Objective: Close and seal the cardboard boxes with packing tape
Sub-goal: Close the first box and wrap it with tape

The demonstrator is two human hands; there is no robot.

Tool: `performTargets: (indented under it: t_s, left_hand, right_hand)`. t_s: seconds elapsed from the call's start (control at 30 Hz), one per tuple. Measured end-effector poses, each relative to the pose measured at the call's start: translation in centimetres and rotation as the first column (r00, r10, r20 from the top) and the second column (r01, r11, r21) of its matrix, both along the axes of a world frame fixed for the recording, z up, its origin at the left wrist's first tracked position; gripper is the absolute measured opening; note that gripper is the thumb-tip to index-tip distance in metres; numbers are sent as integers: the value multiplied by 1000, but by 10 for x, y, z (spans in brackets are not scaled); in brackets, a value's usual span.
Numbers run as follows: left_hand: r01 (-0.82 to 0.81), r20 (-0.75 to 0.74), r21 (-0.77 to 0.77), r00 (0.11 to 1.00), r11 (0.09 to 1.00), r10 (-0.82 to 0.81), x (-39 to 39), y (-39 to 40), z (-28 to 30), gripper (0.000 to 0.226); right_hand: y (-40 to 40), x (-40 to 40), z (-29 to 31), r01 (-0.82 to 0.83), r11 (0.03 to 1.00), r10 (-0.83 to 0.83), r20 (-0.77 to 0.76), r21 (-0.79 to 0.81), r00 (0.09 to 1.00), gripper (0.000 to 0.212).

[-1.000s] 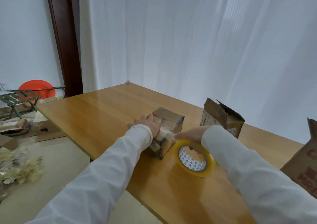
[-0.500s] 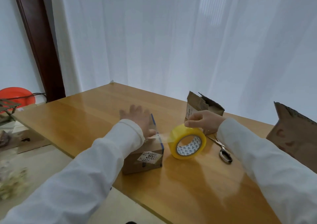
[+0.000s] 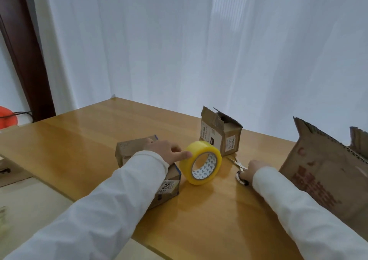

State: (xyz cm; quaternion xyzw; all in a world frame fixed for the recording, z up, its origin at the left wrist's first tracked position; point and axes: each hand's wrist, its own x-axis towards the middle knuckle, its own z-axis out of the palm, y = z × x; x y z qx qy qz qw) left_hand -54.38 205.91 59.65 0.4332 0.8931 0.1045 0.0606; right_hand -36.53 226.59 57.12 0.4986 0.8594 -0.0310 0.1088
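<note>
A small closed cardboard box (image 3: 129,150) with a price sticker lies on the wooden table (image 3: 79,138). My left hand (image 3: 162,150) rests flat on its top, and one straight finger touches the yellow packing tape roll (image 3: 197,150), which stands on its edge just right of the box. My right hand (image 3: 253,169) is further right, its fingers curled over the handles of the scissors (image 3: 239,163), whose blades point away from me. Whether tape runs from the roll to the box I cannot tell.
A second small box (image 3: 219,138) stands behind the roll with its flaps open. A large box (image 3: 318,170) with a raised flap fills the right edge. White curtains hang behind the table. An orange object (image 3: 6,117) sits on the floor at far left.
My right hand let go of the tape roll and moved right onto the scissors. The roll now stands by itself against my left finger. The camera swung right.
</note>
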Motion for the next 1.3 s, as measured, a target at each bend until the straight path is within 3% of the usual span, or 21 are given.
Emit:
performTargets:
  t_s: [0.1, 0.23, 0.3, 0.37, 0.43, 0.5, 0.67, 0.7, 0.8, 0.87, 1.07, 1.3]
  left_hand:
    - [-102, -27, 9, 994, 995, 102, 5, -3, 1, 65]
    - [-202, 177, 180, 969, 963, 170, 4, -6, -3, 51]
    - [-262, 297, 298, 939, 918, 172, -3, -7, -9, 44]
    - [-288, 359, 365, 921, 885, 152, -10, -7, -15, 34]
    - [-301, 395, 386, 908, 872, 139, -10, -8, -16, 25]
    - [-321, 421, 425, 898, 846, 129, -9, -8, -15, 18]
    - [-256, 412, 515, 911, 818, 26, 0, -12, -12, 21]
    - [-237, 418, 531, 909, 814, -8, 1, -12, -12, 21]
    - [-174, 427, 562, 898, 809, -103, 4, -10, -11, 22]
    - [-127, 431, 574, 887, 809, -167, 8, -9, -8, 24]
    - [-99, 456, 613, 854, 784, -249, 12, -12, -4, 22]
    - [-124, 485, 593, 843, 796, -231, 11, -11, -4, 29]
  right_hand:
    - [4, -3, -4, -3, 999, 3, -16, 48, 1000, 31]
    - [7, 6, -2, -44, 997, 48, -50, 70, 998, 34]
    - [10, 14, 0, -24, 1000, 22, -172, -13, 985, 41]
    - [10, 20, 6, -16, 979, -69, -409, -202, 910, 37]
    - [3, 22, 18, -81, 873, -248, -579, -482, 777, 28]
    - [-5, 24, 32, -200, 713, -372, -604, -672, 705, 24]
    - [-29, 30, 48, -386, 462, -315, -554, -799, 770, 25]
    - [-35, 32, 48, -419, 407, -277, -547, -811, 790, 32]
    - [-46, 38, 47, -509, 224, -127, -542, -831, 831, 79]
    - [-52, 38, 46, -517, 158, -13, -526, -841, 851, 96]
    - [-74, 27, 39, -421, 229, 79, -415, -877, 907, 109]
    - [-95, 13, 31, -454, 316, 104, -445, -833, 890, 118]
